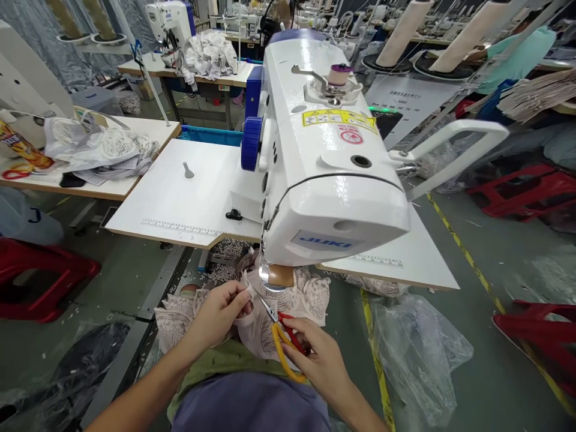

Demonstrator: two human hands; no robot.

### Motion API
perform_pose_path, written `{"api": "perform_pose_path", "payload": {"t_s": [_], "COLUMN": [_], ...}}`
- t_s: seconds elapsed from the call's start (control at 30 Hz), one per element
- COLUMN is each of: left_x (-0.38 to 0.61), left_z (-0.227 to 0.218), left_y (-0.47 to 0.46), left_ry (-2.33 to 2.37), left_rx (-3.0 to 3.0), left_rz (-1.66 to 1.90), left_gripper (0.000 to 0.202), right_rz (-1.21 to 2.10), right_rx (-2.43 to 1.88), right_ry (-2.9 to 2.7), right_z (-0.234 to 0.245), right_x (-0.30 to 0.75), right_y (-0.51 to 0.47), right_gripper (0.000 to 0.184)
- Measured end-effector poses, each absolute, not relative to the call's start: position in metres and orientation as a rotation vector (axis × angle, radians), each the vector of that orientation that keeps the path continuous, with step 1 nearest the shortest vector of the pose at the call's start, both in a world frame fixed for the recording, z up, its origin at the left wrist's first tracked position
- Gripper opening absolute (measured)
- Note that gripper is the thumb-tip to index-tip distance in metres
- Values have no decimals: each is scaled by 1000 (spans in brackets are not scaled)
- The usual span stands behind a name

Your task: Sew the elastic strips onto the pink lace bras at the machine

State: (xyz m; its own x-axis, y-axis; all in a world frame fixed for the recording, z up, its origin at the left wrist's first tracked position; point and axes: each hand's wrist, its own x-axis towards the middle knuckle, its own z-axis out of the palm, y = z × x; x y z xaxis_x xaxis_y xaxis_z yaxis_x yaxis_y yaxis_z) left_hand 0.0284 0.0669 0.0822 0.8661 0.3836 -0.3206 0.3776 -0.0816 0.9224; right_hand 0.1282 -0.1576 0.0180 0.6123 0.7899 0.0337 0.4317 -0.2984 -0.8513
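Note:
Below the head of a white sewing machine (333, 210), my left hand (222, 312) pinches the edge of a pale pink lace bra (256, 330). My right hand (315, 354) is closed around scissors (281, 339) with one yellow and one red handle. The blades point up and left, their tips close to the fabric beside my left fingers. Whether the blades touch the cloth I cannot tell. More lace cups (310, 297) spread right of the blades, and another lace piece (173, 318) hangs by my left wrist.
A white machine table (180, 192) with a printed ruler extends left, a small grey metal piece (188, 171) on it. Red stools (40, 279) stand at both sides. A clear plastic bag (418, 354) lies on the floor at right. Thread cones (405, 33) rise behind the machine.

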Motion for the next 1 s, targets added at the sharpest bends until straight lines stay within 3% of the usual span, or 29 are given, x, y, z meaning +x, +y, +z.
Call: {"api": "perform_pose_path", "payload": {"t_s": [0.3,0.43,0.53,0.67,0.73,0.8,0.87,0.93,1.0], "left_x": [21,26,31,31,29,28,30,34,42], "left_z": [65,79,92,90,81,71,64,61,64], "left_y": [77,85,92,89,79,65,49,35,22], "left_ry": [583,508,399,448,386,218,48,-82,-92], "left_rx": [2068,1940,1797,2106,2399,2585,2675,2693,2613], "left_rz": [114,-56,-245,-168,25,203,309,374,425], "left_gripper": [21,23,25,22,24,27,30,31,33], "right_rz": [297,-56,-127,-156,25,516,772,861,862], "right_rx": [-2239,-2429,-2497,-2365,-2249,-2066,-1878,-1711,-1555], "right_ry": [-1006,-812,-870,-935,-902,-1088,-1220,-1138,-875], "right_z": [10,7,11,24,30,33,33,30,28], "right_x": [209,300,353,328,278,221,175,146,133], "right_y": [-204,-198,-184,-170,-167,-163,-157,-147,-138], "right_gripper": [25,20,19,23,30,37,69,87,74]}}
